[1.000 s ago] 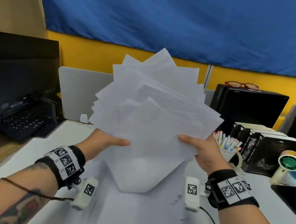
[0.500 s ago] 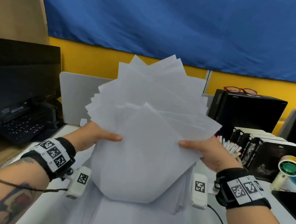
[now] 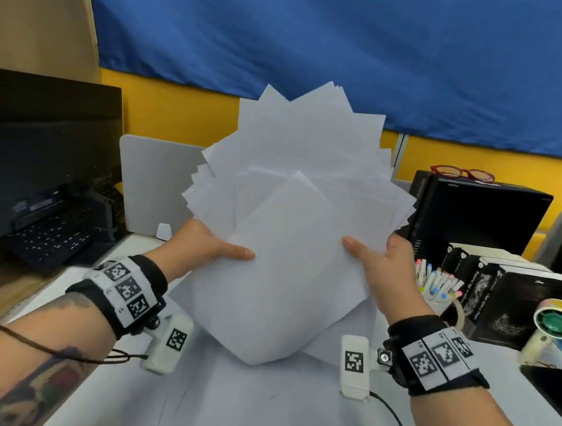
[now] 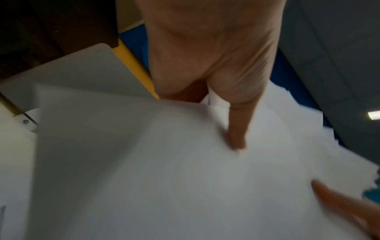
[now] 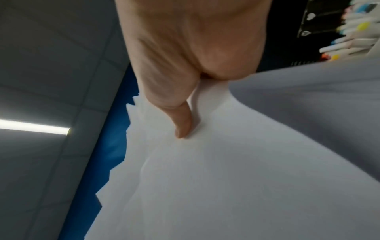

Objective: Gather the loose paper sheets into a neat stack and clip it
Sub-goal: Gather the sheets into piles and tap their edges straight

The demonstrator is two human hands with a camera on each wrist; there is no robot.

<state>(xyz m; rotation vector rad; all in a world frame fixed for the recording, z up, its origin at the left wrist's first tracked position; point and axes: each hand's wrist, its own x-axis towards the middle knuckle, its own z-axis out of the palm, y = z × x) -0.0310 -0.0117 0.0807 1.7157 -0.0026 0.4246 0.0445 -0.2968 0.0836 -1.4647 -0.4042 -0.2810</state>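
A fanned bundle of white paper sheets (image 3: 292,221) stands upright in front of me, its corners sticking out at many angles. My left hand (image 3: 208,245) pinches its left edge, thumb on the front sheet (image 4: 185,178) and the fingers hidden behind. My right hand (image 3: 378,260) pinches the right edge the same way, thumb across the front of the paper (image 5: 226,170). The bundle's bottom corner hangs just above more loose sheets (image 3: 254,406) lying on the white desk (image 3: 496,388). No clip is in view.
A black monitor (image 3: 39,141) and keyboard (image 3: 54,235) stand at the left. On the right are a black box (image 3: 478,214) with red glasses (image 3: 462,172) on top, dark books (image 3: 511,297), a cup of markers (image 3: 437,286) and a tape dispenser (image 3: 553,325).
Both hands have drawn closer together and turned the sheets more upright, so the fan has narrowed and stands taller. The hold on both edges is the same.
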